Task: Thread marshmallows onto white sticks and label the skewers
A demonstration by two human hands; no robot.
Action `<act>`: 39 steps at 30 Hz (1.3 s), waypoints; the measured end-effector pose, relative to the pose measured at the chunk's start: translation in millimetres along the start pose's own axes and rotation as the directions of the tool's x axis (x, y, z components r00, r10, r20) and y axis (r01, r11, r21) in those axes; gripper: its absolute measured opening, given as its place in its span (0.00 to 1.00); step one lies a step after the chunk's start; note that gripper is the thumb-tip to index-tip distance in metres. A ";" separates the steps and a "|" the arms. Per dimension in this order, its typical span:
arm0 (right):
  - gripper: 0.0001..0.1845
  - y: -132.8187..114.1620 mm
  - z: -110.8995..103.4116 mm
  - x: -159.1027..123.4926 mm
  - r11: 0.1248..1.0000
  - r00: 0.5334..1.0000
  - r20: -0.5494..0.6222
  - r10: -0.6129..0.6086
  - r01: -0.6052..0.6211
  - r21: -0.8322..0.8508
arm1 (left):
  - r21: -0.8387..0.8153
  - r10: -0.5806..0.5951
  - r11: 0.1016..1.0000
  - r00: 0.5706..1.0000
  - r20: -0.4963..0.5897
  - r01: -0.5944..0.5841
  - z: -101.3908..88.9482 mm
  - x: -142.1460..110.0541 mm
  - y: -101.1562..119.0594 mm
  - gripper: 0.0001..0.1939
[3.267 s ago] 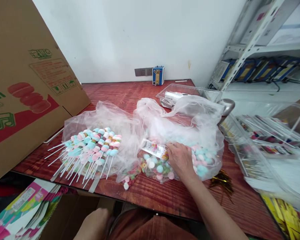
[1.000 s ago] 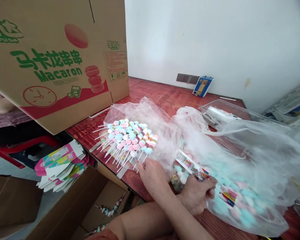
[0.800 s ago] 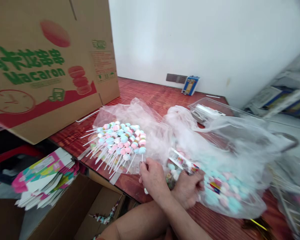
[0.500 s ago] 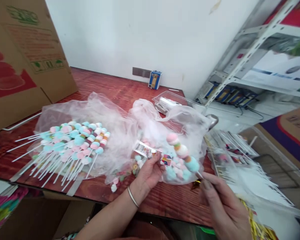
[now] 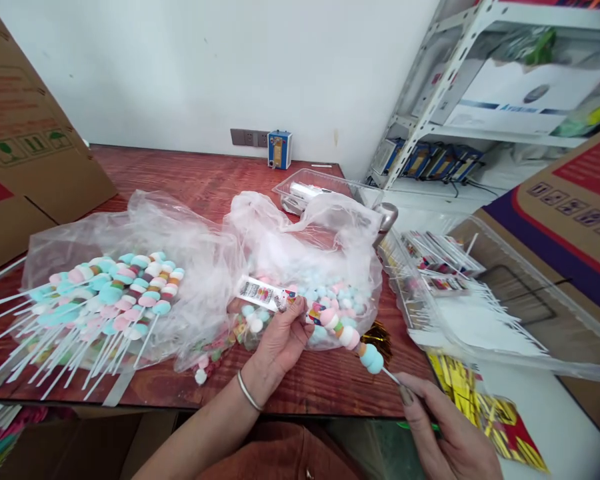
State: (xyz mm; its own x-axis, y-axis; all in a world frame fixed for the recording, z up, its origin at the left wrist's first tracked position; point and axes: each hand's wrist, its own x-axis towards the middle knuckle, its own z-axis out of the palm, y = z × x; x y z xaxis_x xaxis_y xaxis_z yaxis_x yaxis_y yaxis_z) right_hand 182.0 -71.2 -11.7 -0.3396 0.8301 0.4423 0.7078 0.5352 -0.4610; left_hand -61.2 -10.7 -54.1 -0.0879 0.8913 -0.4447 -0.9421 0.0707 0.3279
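My left hand [image 5: 289,333] pinches a printed clear plastic wrapper [image 5: 261,293] between thumb and fingers, above the bags of loose candy. My right hand [image 5: 443,427] grips the white stick of a candy skewer [image 5: 350,337] strung with pink, white and blue marshmallow-like pieces. The skewer's pink end points left and meets the wrapper's open end beside my left fingers; how far it sits inside cannot be made out. On the left, a pile of similar skewers [image 5: 115,290] lies on a plastic bag [image 5: 205,260], sticks toward the table edge.
An open bag of loose pastel candies [image 5: 320,233] stands mid-table, with gold twist ties [image 5: 377,340] beside it. To the right is a clear bin [image 5: 480,353] of white sticks and wrappers. A cardboard box [image 5: 35,140] stands left. A clear tray [image 5: 330,180] and blue device [image 5: 279,149] are behind.
My right hand took a skewer from the pile, crossing over my left arm, and carried it right. Its candy end has now come to the wrapper in my left hand. The view swung right.
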 end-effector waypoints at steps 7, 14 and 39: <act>0.12 -5.0 -6.2 -3.6 0.998 0.998 -0.018 -0.058 0.058 -0.023 | 0.144 0.199 0.968 0.978 0.058 -0.205 8.1 -4.9 -1.0 0.17; 0.13 -9.5 -1.8 -17.5 0.999 0.999 -0.023 0.028 -0.027 0.026 | 0.172 0.115 0.977 0.990 0.086 -0.128 16.4 -9.8 0.1 0.15; 0.21 -39.4 41.1 -28.5 -0.216 0.558 0.689 0.463 -0.683 0.698 | 0.127 -0.015 0.992 0.997 0.072 0.006 23.1 -14.1 -15.4 0.06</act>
State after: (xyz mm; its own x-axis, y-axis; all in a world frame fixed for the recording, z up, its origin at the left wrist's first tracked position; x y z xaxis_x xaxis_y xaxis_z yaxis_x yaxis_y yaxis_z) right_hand 138.3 -109.5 -37.8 -0.2885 0.8186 -0.4967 -0.3530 -0.5731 -0.7395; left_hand -38.0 -14.0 -33.6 -0.0505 0.9200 -0.3887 -0.8936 0.1322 0.4289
